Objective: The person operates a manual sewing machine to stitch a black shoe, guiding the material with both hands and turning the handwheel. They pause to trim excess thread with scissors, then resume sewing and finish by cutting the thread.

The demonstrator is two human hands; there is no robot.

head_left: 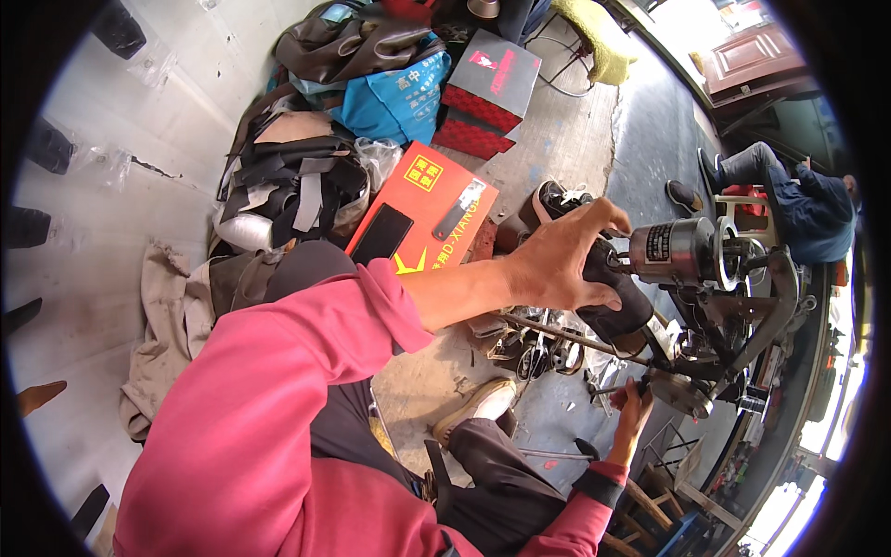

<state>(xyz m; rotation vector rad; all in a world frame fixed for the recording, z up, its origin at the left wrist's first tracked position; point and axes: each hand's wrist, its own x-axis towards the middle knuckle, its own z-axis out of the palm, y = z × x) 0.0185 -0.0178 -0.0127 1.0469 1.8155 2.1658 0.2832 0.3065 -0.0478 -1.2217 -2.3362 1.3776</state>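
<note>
A hand-cranked sewing machine [668, 252] with a silver cylindrical head stands on a metal frame to my right. My left hand [552, 260] is curved around a dark, shoe-like piece [620, 311] below this head, thumb on the near side and fingers on the far side. Part of that piece is hidden by the hand. Lower down, my right hand [633, 408] is closed at the crank handle [608, 391] beside the machine's round wheel [682, 394]. Just beyond my left hand is a black sneaker [560, 198] with white laces.
A red-orange box [422, 200] at my left bears a dark phone [381, 234] and a flat blade-like tool [458, 212]. Behind it are a black-and-red shoebox [492, 79], a blue bag [394, 100] and leather scraps [302, 176]. Another person [817, 209] sits at the far right.
</note>
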